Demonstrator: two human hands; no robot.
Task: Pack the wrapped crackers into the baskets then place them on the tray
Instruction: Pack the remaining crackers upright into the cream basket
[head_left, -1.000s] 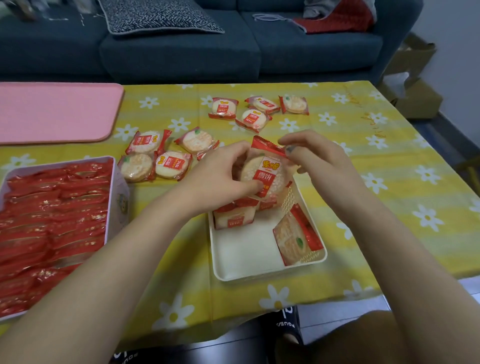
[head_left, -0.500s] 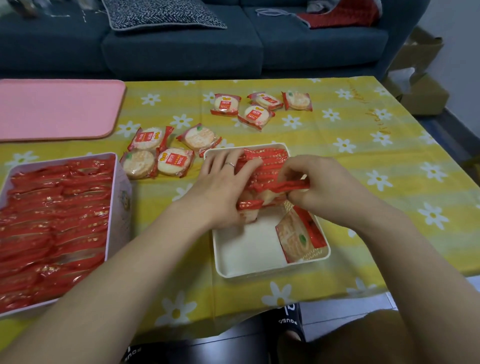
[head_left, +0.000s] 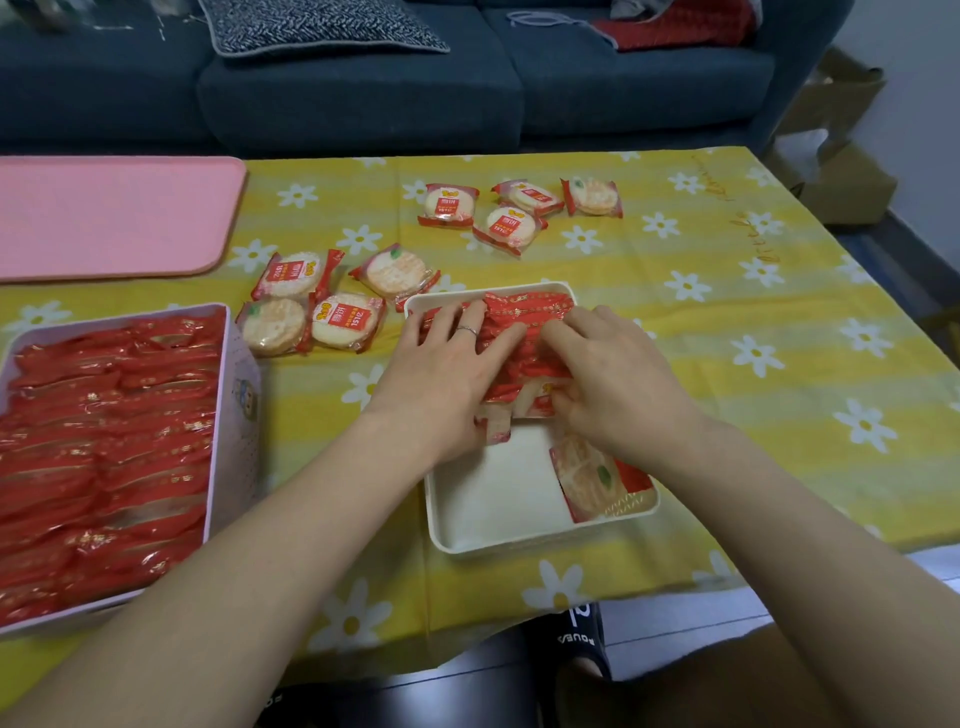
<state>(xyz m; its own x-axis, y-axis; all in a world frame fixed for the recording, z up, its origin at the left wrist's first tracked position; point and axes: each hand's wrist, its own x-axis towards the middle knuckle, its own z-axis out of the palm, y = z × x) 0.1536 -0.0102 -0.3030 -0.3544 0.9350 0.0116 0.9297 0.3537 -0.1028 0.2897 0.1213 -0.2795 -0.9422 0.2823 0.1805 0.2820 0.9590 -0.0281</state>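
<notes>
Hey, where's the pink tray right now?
In the head view the pink tray lies at the table's far left, beyond the full pink basket of crackers and left of the loose wrapped crackers; nothing visible on it.

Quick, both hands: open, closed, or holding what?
Left hand: open, fingers flat, pressing the cracker row in the white basket.
Right hand: fingers curled on that row's near packs.

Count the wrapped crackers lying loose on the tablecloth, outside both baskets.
8. Four near the pink tray. Four at the far side. Hands may hide others.
</notes>
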